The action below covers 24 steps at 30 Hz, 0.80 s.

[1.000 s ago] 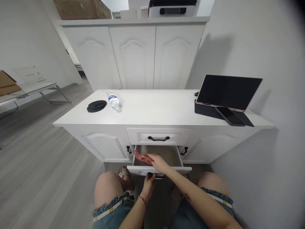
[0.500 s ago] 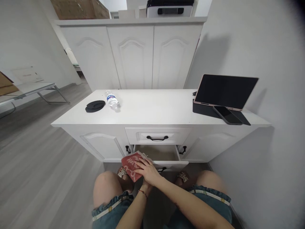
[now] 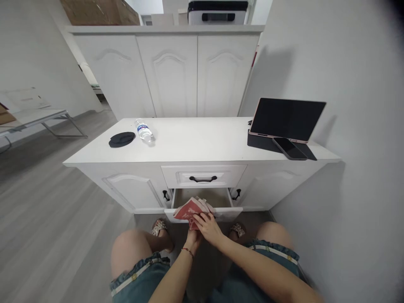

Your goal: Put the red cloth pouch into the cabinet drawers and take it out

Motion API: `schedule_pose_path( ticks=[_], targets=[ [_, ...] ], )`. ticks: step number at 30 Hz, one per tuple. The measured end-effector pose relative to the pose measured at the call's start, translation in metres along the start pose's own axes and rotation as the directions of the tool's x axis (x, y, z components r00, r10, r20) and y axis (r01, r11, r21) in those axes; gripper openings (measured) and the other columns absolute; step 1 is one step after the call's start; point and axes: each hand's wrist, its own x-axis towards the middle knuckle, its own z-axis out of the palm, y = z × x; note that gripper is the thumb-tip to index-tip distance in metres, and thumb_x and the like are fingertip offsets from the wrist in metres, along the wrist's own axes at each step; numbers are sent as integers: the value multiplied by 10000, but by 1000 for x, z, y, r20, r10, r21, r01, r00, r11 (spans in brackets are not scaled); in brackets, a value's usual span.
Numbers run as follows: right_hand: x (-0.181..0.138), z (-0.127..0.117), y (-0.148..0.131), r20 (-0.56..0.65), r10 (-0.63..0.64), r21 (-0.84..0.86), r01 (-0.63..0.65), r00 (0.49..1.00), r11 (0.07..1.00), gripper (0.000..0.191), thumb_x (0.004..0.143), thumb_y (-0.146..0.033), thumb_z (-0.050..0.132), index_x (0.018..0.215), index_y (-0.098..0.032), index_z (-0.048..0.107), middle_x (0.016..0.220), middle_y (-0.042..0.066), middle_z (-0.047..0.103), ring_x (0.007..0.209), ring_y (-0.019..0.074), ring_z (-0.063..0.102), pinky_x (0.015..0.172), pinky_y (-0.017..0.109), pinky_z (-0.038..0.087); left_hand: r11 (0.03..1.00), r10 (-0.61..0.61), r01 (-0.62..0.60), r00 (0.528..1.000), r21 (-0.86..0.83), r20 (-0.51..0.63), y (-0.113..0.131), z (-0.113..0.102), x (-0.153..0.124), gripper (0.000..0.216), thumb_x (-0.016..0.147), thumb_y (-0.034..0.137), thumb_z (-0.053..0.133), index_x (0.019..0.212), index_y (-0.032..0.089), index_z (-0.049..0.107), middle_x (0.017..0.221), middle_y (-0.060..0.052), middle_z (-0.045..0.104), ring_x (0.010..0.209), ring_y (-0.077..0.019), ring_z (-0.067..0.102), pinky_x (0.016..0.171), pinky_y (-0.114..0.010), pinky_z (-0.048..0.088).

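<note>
I crouch in front of a white sideboard [image 3: 195, 147]. Its lower drawer [image 3: 233, 209] is pulled partly out. A red packet with white lettering [image 3: 187, 209] sits just above the drawer's front edge. My right hand [image 3: 208, 227] lies on top of the packet with its fingers curled over it. My left hand [image 3: 192, 237] is beneath the right hand and mostly hidden; it seems to support the packet from below. The upper drawer [image 3: 202, 175] with a black handle is closed.
On the sideboard top lie a water bottle [image 3: 143, 130] and a black round object [image 3: 121, 139] at the left, a tablet [image 3: 285, 119] with a phone [image 3: 288, 148] at the right. A wall is close on the right. A tall white cabinet [image 3: 167, 71] stands behind.
The red packet came out of the lower drawer in my right hand, swung left, and is now back over the drawer's front. The drawer is pushed further in. My view shifted right.
</note>
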Motion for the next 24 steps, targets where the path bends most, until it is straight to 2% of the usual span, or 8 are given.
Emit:
schedule_pose_path(
  ticks=[3,7,12,15,18,22,24],
  targets=[
    [-13,6,5,-28,42,-91,-44,999,995,394,905,-160,457,1282,-214,554,1265,62,617,1099,236,492,917,407,364,994,-53,52,999,-95,-7,-4,1,1,235,761,-18,489,791,176,619,860,-91,682,795,-164,682,772,-305,544],
    [-28,6,14,-30,137,-140,-139,990,980,390,894,-173,483,1267,-249,571,1226,73,620,1086,232,474,896,407,342,988,-77,78,997,-132,18,-3,-2,-1,308,644,-121,515,743,156,605,772,-46,687,697,-129,655,685,-237,521],
    [-51,-6,25,-36,322,-80,-324,946,943,469,860,-131,493,1268,-348,570,1213,56,600,1076,238,457,889,409,330,984,-130,131,991,-119,11,3,-7,-2,256,662,-75,617,665,170,541,653,1,642,600,-104,629,624,-214,497],
    [-67,-11,30,-63,489,-25,-491,870,871,551,811,-68,461,1242,-385,592,1197,63,573,1082,262,442,905,436,340,983,-151,150,989,-110,5,3,-8,-2,235,693,-42,640,690,173,547,674,-1,648,597,-97,626,631,-216,491],
    [-81,-6,32,-109,637,61,-635,763,770,580,757,-44,430,1193,-368,635,1192,74,528,1106,279,429,940,463,356,984,-151,150,988,-101,-6,2,-8,-2,226,714,-17,652,708,183,547,726,6,658,627,-90,631,678,-227,491],
    [-89,17,30,-151,769,258,-726,621,637,525,734,-70,398,1131,-284,666,1187,95,491,1147,289,434,979,487,375,985,-163,161,986,-64,-29,4,-6,-5,205,751,14,635,714,186,531,739,17,647,623,-85,625,709,-238,480],
    [-88,33,28,-148,837,374,-754,527,541,490,724,-91,396,1116,-232,653,1200,121,481,1186,311,424,986,511,374,985,-174,172,984,-32,-40,6,-5,-7,181,772,32,618,731,187,533,725,22,634,618,-90,623,712,-244,474]
  ],
)
